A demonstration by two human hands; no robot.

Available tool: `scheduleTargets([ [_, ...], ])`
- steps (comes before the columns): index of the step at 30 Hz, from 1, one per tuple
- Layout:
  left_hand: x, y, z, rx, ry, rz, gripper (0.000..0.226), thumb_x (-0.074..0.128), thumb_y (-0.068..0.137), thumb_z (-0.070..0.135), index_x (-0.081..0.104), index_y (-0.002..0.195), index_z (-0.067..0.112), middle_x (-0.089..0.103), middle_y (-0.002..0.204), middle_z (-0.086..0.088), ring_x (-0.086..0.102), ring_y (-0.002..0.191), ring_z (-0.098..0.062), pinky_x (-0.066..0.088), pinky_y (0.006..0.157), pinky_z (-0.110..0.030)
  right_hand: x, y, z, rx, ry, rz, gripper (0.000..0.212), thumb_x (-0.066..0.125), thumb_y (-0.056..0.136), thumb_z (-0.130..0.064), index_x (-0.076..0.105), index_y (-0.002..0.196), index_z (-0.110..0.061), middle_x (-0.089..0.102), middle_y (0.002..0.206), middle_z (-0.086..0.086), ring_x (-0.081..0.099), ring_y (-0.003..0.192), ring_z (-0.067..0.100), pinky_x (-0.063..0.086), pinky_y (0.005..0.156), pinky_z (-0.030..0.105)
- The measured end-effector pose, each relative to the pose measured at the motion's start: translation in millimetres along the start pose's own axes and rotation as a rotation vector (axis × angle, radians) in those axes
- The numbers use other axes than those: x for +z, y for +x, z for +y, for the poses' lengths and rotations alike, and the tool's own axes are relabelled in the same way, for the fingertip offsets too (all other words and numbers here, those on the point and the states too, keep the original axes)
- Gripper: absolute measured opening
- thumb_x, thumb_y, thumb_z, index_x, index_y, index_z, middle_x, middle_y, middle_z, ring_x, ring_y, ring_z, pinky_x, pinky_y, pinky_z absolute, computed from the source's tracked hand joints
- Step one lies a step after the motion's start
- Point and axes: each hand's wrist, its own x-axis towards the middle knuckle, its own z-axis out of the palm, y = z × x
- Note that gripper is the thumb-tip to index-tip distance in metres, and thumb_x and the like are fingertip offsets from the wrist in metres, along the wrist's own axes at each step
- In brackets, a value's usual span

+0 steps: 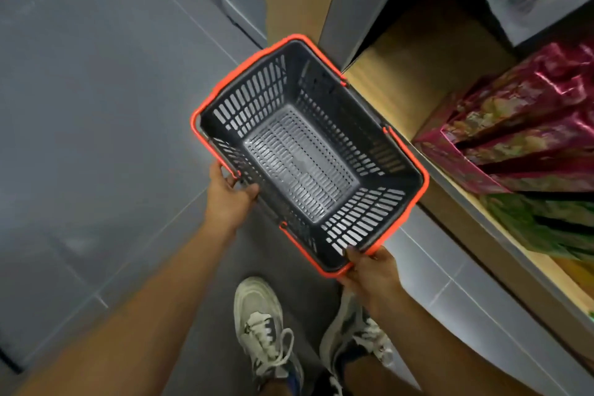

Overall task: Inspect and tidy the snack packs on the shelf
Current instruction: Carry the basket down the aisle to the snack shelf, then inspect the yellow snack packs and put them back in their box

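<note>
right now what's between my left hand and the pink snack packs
The basket, gripped by the left hand, then bare shelf before the pink snack packs; head view.

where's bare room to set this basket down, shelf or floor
Bare wooden shelf board between the grey upright and the magenta snack packs. The grey floor tiles left of the basket are open too. Crowded: the shelf from the magenta packs to the green packs.

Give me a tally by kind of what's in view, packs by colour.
basket: 1
hands: 2, left hand, right hand
shoes: 2
magenta packs, green packs: too blurred to count
Total: 5 counted
</note>
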Motion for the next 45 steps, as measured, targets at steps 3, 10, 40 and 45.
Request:
scheduleTargets([
  [3, -0.7, 11.4, -11.1, 0.086, 0.098, -0.002, 0.059, 0.064, 0.083, -0.012, 0.039, 0.127, 0.019, 0.059, 0.111, -0.001, 0.063, 0.074, 0.003, 0.059, 0.078, -0.038, -4.7, 18.7, -1.2, -0.142, -0.289, 0.048, 0.016, 0.057, 0.097, -0.017, 0.053, 0.111, -0.011, 0.069, 0.103, 0.012, 0.071, 0.084, 0.033, 0.061, 0.067, 0.049],
  [10, -28.2, 42.0, -3.0, 0.488, 0.498, 0.226, 0.101, 0.09, 0.065, 0.024, 0.029, 0.146, 0.022, 0.043, 0.14, -0.001, 0.048, 0.117, -0.019, 0.05, 0.092, -0.043, 16.1, 22.4, -27.7, -0.341, -0.165, -0.117, 0.025, 0.041, 0.102, -0.033, 0.057, 0.112, -0.017, 0.073, 0.097, 0.006, 0.074, 0.077, 0.025, 0.061, 0.062, 0.041],
  [40, 47.0, -151.4, 84.6, 1.226, 1.229, -0.486, 0.026, 0.057, 0.087, 0.011, 0.075, 0.101, 0.024, 0.075, 0.098, 0.006, 0.067, 0.094, -0.014, 0.048, 0.085, -0.024, -170.4, -124.2, -93.2, -1.281, -1.665, 0.084, 0.024, 0.048, 0.094, -0.038, 0.056, 0.111, -0.024, 0.067, 0.103, 0.004, 0.062, 0.096, 0.027, 0.053, 0.078, 0.038],
  [45, 79.6, -231.8, 116.0, 1.383, 1.426, -0.529, 0.031, 0.051, 0.088, 0.013, 0.072, 0.107, 0.026, 0.073, 0.105, 0.004, 0.065, 0.1, -0.019, 0.05, 0.087, -0.031, -261.4, -162.0, -73.0, -1.275, -1.541, 0.313, 0.022, 0.049, 0.096, -0.04, 0.057, 0.114, -0.03, 0.068, 0.1, -0.004, 0.064, 0.092, 0.02, 0.052, 0.073, 0.034],
])
